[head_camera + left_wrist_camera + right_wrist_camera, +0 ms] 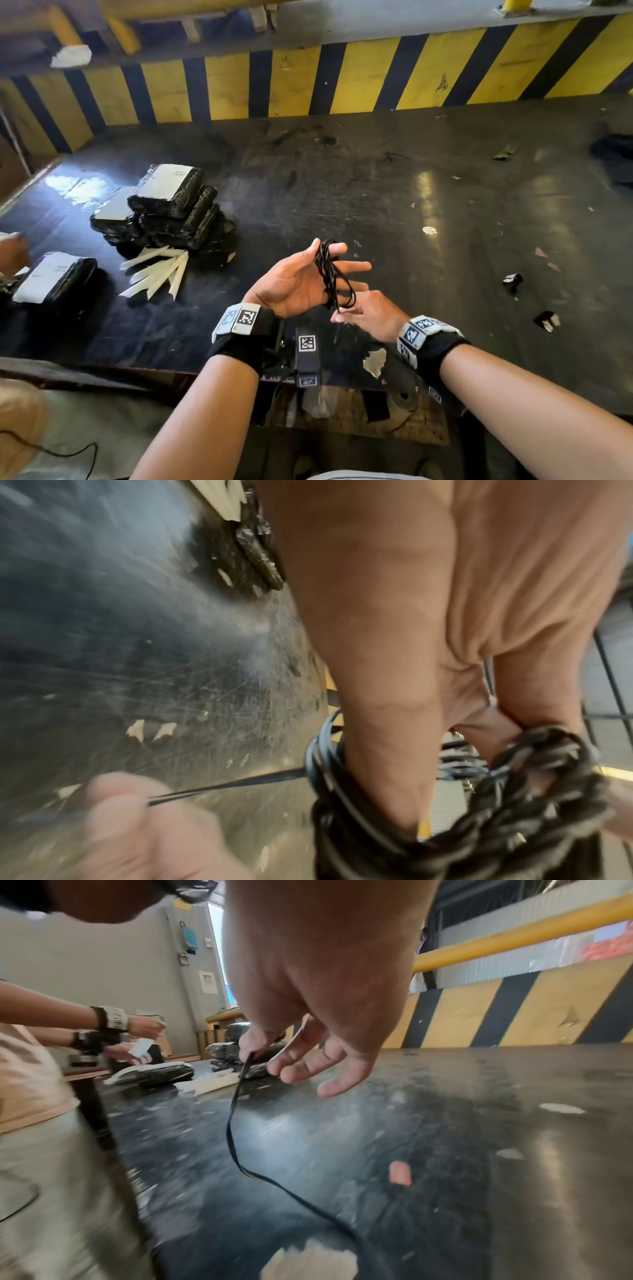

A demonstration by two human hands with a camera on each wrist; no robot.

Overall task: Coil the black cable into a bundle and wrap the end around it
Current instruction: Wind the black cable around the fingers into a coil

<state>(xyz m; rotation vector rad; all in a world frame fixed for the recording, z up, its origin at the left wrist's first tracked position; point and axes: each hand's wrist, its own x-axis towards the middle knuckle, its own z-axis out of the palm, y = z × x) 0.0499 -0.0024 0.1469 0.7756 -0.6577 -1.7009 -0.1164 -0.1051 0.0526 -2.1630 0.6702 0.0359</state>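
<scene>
The black cable point(330, 274) is wound in several loops round the thumb and spread fingers of my left hand point(346, 260), which is held palm up above the dark table point(445, 212). The left wrist view shows thin loops point(329, 785) round the thumb and a braided stretch point(534, 791) over the fingers. My right hand point(342, 313), just below and to the right, pinches the free strand between thumb and forefinger. That strand point(232, 784) runs taut from the coil to the blurred right hand point(137, 818). In the right wrist view the cable point(232, 1123) hangs from the pinch point(251, 1053) in a slack curve.
A stack of black wrapped packets with white labels point(171, 202) and white strips point(157, 270) lie at the left, with one more packet point(54, 277) nearer. Another person point(34, 1069) works at the table's left end. A yellow-and-black barrier point(342, 78) backs the table. Paper scraps point(512, 279) lie at the right.
</scene>
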